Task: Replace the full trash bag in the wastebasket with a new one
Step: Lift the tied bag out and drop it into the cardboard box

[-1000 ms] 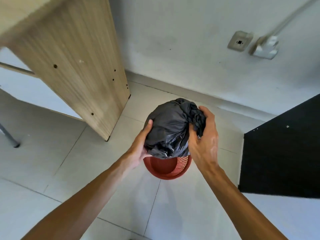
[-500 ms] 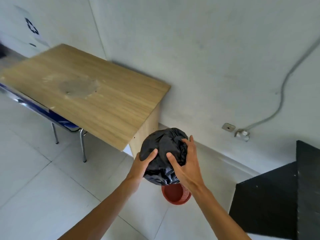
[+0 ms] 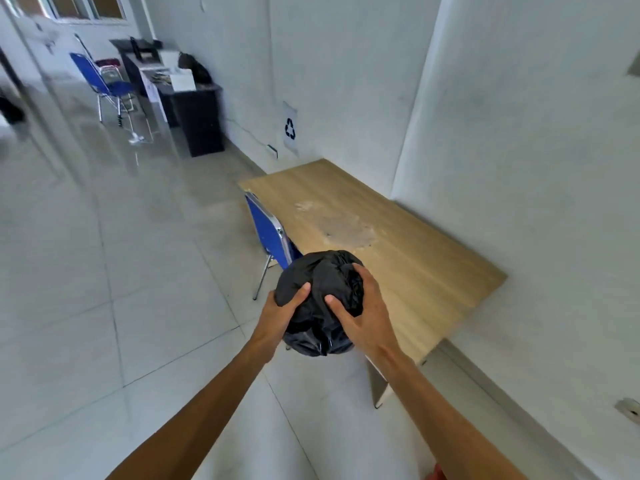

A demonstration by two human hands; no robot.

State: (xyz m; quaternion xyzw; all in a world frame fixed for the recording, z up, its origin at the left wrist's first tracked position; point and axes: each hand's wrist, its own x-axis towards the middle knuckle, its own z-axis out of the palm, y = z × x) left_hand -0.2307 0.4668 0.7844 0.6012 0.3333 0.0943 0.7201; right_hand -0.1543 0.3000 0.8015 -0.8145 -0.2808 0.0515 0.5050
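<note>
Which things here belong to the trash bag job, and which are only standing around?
Job: black trash bag, held by left hand and right hand; red wastebasket, only an edge visible.

Not job: wooden table, blue chair, recycling sign, far desk.

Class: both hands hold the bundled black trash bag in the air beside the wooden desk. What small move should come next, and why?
Probably carry the black trash bag a little further and set it down on the floor. The left hand and right hand both grip it, so neither is free to fetch a new bag, and only a red sliver of what may be the wastebasket shows at the bottom edge.
</note>
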